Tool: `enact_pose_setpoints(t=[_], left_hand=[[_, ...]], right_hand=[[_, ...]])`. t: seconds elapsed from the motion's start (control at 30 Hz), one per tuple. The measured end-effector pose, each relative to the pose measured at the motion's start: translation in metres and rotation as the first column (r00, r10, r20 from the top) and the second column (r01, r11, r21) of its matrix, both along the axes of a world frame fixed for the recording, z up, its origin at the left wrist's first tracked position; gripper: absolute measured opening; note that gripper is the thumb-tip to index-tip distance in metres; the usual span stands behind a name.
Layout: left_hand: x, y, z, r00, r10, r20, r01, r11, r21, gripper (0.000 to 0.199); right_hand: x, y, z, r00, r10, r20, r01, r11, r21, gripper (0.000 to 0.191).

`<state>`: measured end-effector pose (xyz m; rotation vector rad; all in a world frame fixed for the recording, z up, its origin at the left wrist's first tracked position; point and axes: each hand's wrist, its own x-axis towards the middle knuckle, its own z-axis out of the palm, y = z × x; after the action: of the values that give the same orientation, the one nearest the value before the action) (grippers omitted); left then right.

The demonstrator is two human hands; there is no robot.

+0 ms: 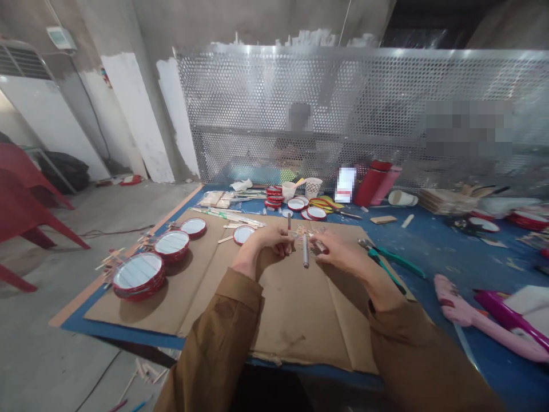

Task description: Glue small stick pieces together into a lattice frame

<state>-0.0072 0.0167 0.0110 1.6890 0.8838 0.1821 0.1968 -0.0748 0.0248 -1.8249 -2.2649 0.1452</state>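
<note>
Above the brown cardboard (pixel 300 320), my left hand (pixel 277 239) is closed, with its fingers pressed together near a short dark stick (pixel 289 222); what it grips is too small to make out. To its right, my right hand (pixel 332 250) is also closed, its thumb and fingers pinched on something small that I cannot make out. Between the two hands stands a grey cylinder (pixel 305 252). Small pale wooden pieces (pixel 303 230) show behind it. Left of my left hand lies a round red-rimmed white disc (pixel 243 234).
Stacked red-rimmed discs (pixel 139 274) line the left. Green-handled pliers (pixel 392 266), a pink glue gun (pixel 476 317) and a purple tool (pixel 510 315) lie right. Cups (pixel 313 187), yellow-handled scissors (pixel 328 204), a lit phone (pixel 345 184) and a red bottle (pixel 372 183) are behind, before a perforated metal screen (pixel 257 103).
</note>
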Motion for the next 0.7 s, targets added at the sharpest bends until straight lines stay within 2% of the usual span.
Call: enact_pose_setpoints(t=[0.07, 0.13, 0.2, 0.27, 0.4, 0.57, 0.63, 0.7], left_hand=[[0.000, 0.001, -0.001, 1.000, -0.010, 0.001, 0.010, 1.000, -0.004, 0.030], [0.000, 0.002, -0.003, 1.000, -0.012, -0.002, 0.012, 1.000, -0.003, 0.032], [0.000, 0.003, -0.005, 1.000, -0.010, -0.010, 0.010, 1.000, 0.000, 0.032], [0.000, 0.004, -0.007, 1.000, -0.009, -0.017, 0.009, 1.000, 0.002, 0.032], [-0.001, 0.003, -0.004, 1.000, -0.018, -0.020, 0.018, 1.000, 0.015, 0.031], [-0.002, -0.001, 0.001, 0.999, -0.038, -0.026, 0.038, 0.999, 0.014, 0.033], [-0.002, 0.000, -0.001, 0.999, -0.022, -0.025, 0.022, 1.000, 0.006, 0.032], [-0.002, 0.001, -0.004, 1.000, -0.012, -0.007, 0.012, 1.000, 0.002, 0.028]], right_hand=[[0.001, 0.000, 0.006, 1.000, -0.022, -0.016, 0.022, 1.000, -0.004, 0.034], [0.006, 0.002, 0.013, 0.985, -0.169, -0.040, 0.171, 0.984, 0.049, 0.025], [0.013, 0.004, 0.016, 0.911, -0.412, -0.010, 0.411, 0.906, 0.102, 0.025], [0.020, 0.006, 0.015, 0.835, -0.545, 0.082, 0.537, 0.838, 0.098, 0.024], [0.024, 0.015, 0.003, 0.837, -0.498, 0.226, 0.503, 0.864, 0.040, 0.034], [0.023, 0.026, -0.008, 0.850, -0.465, 0.247, 0.460, 0.884, 0.084, 0.037], [0.024, 0.027, -0.009, 0.835, -0.528, 0.158, 0.509, 0.848, 0.148, 0.032], [0.023, 0.026, -0.008, 0.832, -0.548, -0.093, 0.554, 0.808, 0.201, 0.030]])
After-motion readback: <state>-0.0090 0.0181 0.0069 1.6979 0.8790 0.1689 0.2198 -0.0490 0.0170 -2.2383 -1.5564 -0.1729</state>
